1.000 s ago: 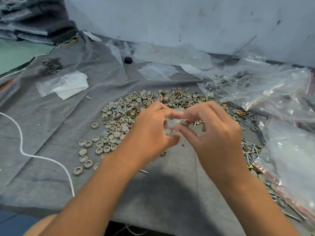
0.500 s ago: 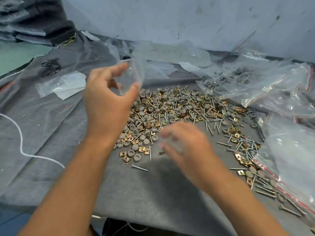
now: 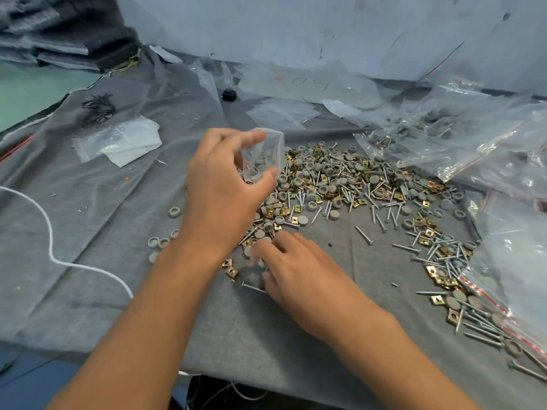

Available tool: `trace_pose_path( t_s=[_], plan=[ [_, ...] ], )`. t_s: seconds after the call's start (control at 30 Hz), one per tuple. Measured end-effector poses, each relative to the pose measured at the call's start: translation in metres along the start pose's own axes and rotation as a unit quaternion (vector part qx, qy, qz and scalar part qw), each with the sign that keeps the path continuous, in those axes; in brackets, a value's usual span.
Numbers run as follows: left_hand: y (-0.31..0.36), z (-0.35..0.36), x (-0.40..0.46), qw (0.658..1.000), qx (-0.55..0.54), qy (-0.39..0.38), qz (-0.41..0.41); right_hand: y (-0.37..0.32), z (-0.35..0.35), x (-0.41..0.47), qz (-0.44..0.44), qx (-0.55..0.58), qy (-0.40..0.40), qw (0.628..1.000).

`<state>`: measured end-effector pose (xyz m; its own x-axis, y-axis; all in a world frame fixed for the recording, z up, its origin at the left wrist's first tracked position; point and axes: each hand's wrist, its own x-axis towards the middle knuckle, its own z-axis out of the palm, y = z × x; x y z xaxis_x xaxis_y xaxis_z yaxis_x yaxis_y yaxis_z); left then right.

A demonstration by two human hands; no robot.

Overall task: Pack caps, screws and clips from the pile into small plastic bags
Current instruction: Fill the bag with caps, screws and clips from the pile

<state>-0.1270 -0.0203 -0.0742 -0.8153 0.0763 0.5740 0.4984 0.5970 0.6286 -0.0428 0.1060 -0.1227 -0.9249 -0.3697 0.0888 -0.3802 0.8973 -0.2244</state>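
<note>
While the small plastic bag [image 3: 262,155] hangs pinched in our left hand [image 3: 220,190] above the pile's [image 3: 340,184] nine o'clock edge, we judge its mouth is kept spread for loading; its long axis runs roughly twelve to six. Our right hand [image 3: 296,273], fingers curled on the bench [image 3: 88,232], picks at loose caps [image 3: 260,233]; whether its grip has clamped one, we cannot tell.

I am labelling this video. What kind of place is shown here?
Probably a small workshop packing bench: a pile of caps, screws and clips on grey cloth, zip bags beside it, and the left hand holding a small bag.
</note>
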Motion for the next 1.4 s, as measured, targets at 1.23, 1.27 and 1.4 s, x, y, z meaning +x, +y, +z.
trace_pose_path(
  t_s=[1.23,1.27,1.4],
  plan=[
    [0.019,-0.001,0.004,0.986,-0.113,0.084,-0.087,0.097,-0.035,-0.021,0.177,0.153,0.244,0.941],
    [0.017,-0.002,0.005,0.987,-0.104,0.084,-0.086,0.098,-0.029,-0.017,0.179,0.141,0.213,0.95],
    [0.016,-0.001,0.006,0.992,-0.084,0.063,-0.073,0.097,-0.013,0.009,0.193,0.107,0.103,0.97]
  ],
)
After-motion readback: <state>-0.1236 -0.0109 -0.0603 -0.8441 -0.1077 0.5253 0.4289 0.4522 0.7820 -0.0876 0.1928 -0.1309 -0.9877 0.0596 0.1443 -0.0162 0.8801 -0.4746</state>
